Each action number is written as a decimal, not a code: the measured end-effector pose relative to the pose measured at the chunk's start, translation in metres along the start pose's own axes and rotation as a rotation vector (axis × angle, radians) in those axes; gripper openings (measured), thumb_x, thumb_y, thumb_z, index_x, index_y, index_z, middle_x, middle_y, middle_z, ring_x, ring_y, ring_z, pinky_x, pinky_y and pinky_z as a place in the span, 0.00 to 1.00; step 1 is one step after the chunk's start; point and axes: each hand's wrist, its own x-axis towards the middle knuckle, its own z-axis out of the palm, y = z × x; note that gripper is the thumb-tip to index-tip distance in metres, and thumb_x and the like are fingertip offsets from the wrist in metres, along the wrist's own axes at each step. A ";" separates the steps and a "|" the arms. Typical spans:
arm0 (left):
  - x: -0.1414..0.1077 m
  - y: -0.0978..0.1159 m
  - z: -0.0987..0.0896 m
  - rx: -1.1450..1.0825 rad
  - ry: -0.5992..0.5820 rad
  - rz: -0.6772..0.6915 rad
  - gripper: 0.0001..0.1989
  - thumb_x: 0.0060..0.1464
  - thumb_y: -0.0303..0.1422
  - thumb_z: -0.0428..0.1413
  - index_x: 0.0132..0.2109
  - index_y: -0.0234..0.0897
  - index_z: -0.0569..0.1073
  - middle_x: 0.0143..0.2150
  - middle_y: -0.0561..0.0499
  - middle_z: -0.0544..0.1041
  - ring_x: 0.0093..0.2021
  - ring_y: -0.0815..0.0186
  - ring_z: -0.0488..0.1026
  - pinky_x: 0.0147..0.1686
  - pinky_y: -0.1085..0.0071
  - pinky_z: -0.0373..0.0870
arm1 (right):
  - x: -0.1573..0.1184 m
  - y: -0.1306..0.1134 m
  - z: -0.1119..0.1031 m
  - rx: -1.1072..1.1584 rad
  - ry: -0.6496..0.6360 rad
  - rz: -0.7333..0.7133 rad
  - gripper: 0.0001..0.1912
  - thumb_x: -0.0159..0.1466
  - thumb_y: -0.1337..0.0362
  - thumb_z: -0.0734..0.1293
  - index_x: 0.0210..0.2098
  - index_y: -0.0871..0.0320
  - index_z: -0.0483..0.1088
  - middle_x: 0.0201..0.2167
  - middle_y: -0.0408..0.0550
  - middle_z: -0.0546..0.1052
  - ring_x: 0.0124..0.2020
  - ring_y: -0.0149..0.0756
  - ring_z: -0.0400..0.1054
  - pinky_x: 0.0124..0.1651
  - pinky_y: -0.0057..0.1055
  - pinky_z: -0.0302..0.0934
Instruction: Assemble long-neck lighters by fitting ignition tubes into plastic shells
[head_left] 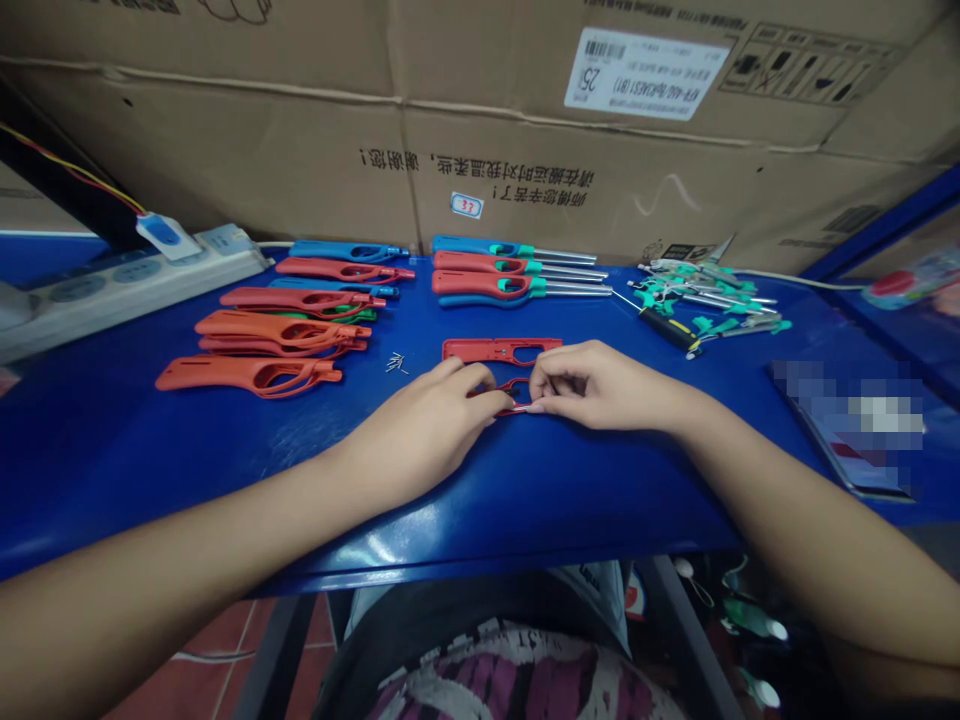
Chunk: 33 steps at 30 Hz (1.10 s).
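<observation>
Both hands meet over the middle of the blue table (450, 500). My left hand (442, 415) has its fingers closed on the left part of a red lighter shell half (514, 385), mostly hidden beneath the fingers. My right hand (585, 385) pinches at the right end of that same piece, where a thin light-coloured edge shows between the fingertips. Just behind them lies another red shell half (487, 349), its inner side up. Several small screws (396, 363) lie in a pile left of it.
Red, orange and blue lighter handles (240, 375) lie at left; lighters with metal tubes (517, 262) stand in a row behind. A screwdriver (667, 330) rests beside green-and-metal parts (705, 290). Also there are a phone (847, 430), a power strip (112, 290) and a cardboard box (300, 150).
</observation>
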 end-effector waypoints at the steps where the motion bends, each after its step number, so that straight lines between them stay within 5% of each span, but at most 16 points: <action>1: 0.000 0.000 0.000 -0.001 0.004 0.003 0.15 0.69 0.28 0.47 0.54 0.37 0.76 0.48 0.43 0.74 0.50 0.56 0.69 0.50 0.59 0.72 | 0.001 0.001 0.001 0.024 0.003 0.029 0.08 0.64 0.62 0.69 0.32 0.60 0.73 0.23 0.39 0.68 0.24 0.25 0.59 0.28 0.24 0.54; 7: -0.001 0.000 -0.001 -0.005 -0.001 0.011 0.15 0.69 0.29 0.47 0.55 0.38 0.76 0.47 0.43 0.74 0.48 0.57 0.69 0.50 0.58 0.72 | 0.004 0.009 0.001 0.161 0.028 0.188 0.10 0.62 0.59 0.72 0.33 0.61 0.75 0.21 0.38 0.66 0.22 0.25 0.57 0.25 0.24 0.51; 15: 0.000 0.001 -0.003 0.062 -0.032 0.027 0.16 0.68 0.28 0.49 0.55 0.38 0.78 0.47 0.43 0.75 0.49 0.56 0.70 0.50 0.59 0.73 | 0.001 0.003 -0.006 0.118 -0.028 0.101 0.10 0.63 0.59 0.71 0.33 0.62 0.77 0.31 0.44 0.72 0.24 0.23 0.60 0.27 0.25 0.55; 25: -0.001 0.001 -0.004 0.104 -0.041 0.042 0.16 0.69 0.29 0.48 0.55 0.40 0.79 0.48 0.43 0.76 0.50 0.57 0.71 0.50 0.59 0.74 | 0.001 0.007 -0.002 0.147 -0.048 0.152 0.09 0.64 0.59 0.70 0.35 0.60 0.76 0.19 0.36 0.64 0.20 0.24 0.54 0.24 0.24 0.50; 33: -0.001 -0.001 -0.003 0.158 -0.032 0.090 0.16 0.69 0.29 0.50 0.57 0.39 0.77 0.54 0.42 0.75 0.52 0.56 0.70 0.53 0.58 0.73 | -0.001 -0.002 -0.003 -0.029 0.030 0.006 0.05 0.64 0.65 0.69 0.32 0.60 0.74 0.34 0.45 0.73 0.25 0.24 0.60 0.30 0.26 0.56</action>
